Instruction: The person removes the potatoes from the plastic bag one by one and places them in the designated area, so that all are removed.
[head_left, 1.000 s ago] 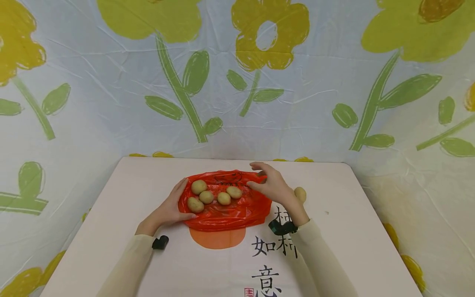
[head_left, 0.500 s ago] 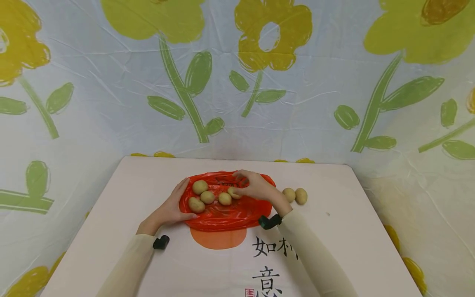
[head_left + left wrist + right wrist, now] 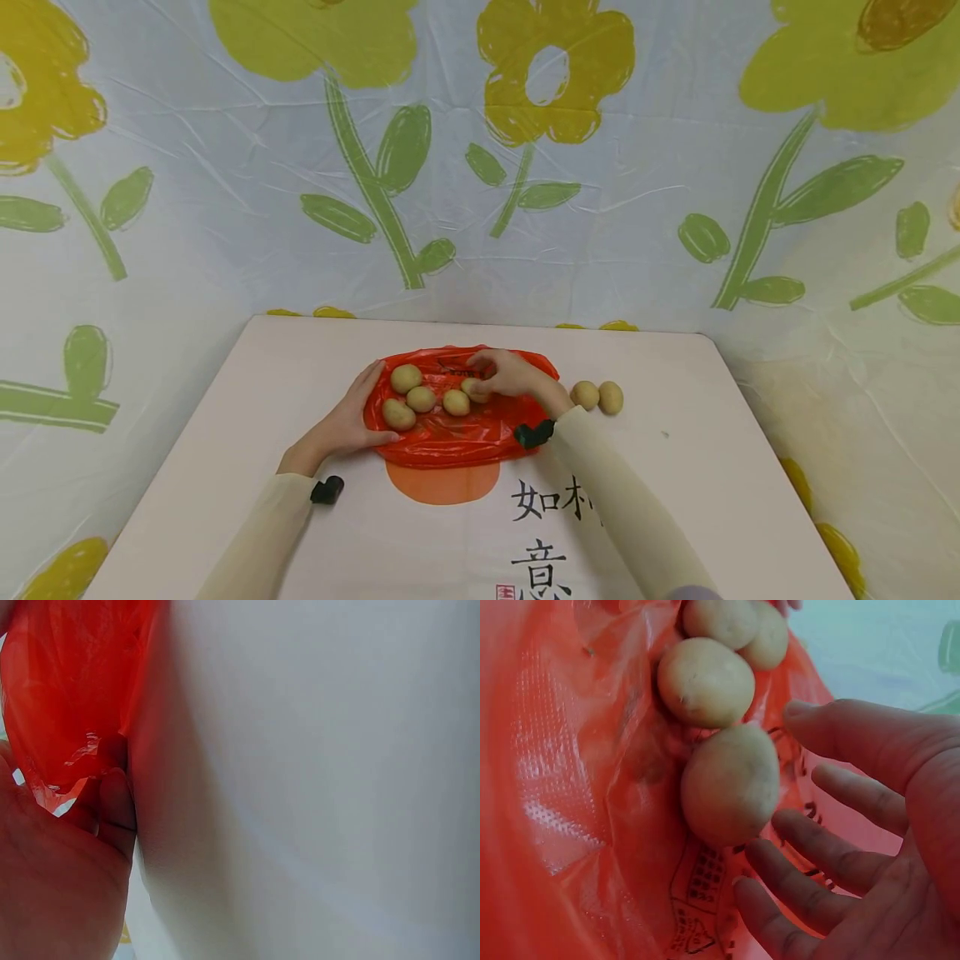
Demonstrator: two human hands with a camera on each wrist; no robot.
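A crumpled red plastic bag [image 3: 450,452] lies on the table, with several potatoes [image 3: 406,379] on it. At its left end, my left hand [image 3: 347,423] holds the side, fingers along the edge and thumb at the front; the left wrist view shows red film between thumb and fingers. My right hand [image 3: 510,375] reaches over the bag's right part. Its fingers are spread and loosely bent beside the rightmost potato [image 3: 731,785] on the bag, the thumb apart from it. In the head view this hand partly covers that potato.
Two more potatoes [image 3: 611,397] sit side by side on the table [image 3: 690,467], right of the bag. Black lettering [image 3: 536,497] and an orange shape [image 3: 442,481] mark the tabletop nearer me. A flower-patterned cloth [image 3: 585,258] hangs behind and at the sides.
My right hand has moved left from the bag's right edge to the rightmost potato on it. A second potato outside the bag has come into view. My left hand stays in place.
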